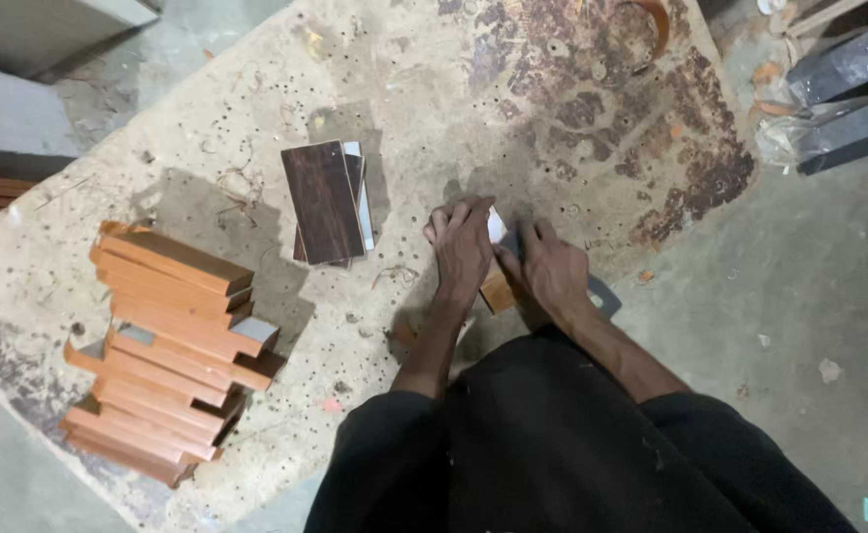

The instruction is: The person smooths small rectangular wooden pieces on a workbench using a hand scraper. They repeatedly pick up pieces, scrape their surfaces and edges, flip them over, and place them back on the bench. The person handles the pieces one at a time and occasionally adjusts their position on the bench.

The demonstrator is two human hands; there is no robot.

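My left hand (461, 249) lies palm down on a small flat board piece (499, 292), fingers closed over its far end where a white edge shows. My right hand (550, 268) presses on the same piece from the right, and a grey corner pokes out beside my wrist. The board is mostly hidden under both hands; only an orange-brown patch shows between them. Both hands rest near the front edge of a worn, stained worktable (414, 89).
A short pile of dark brown laminate pieces (325, 201) lies left of my hands. A tall untidy stack of orange-brown board pieces (169, 347) stands at the table's left. Dark panels (848, 99) lie on the floor at the upper right.
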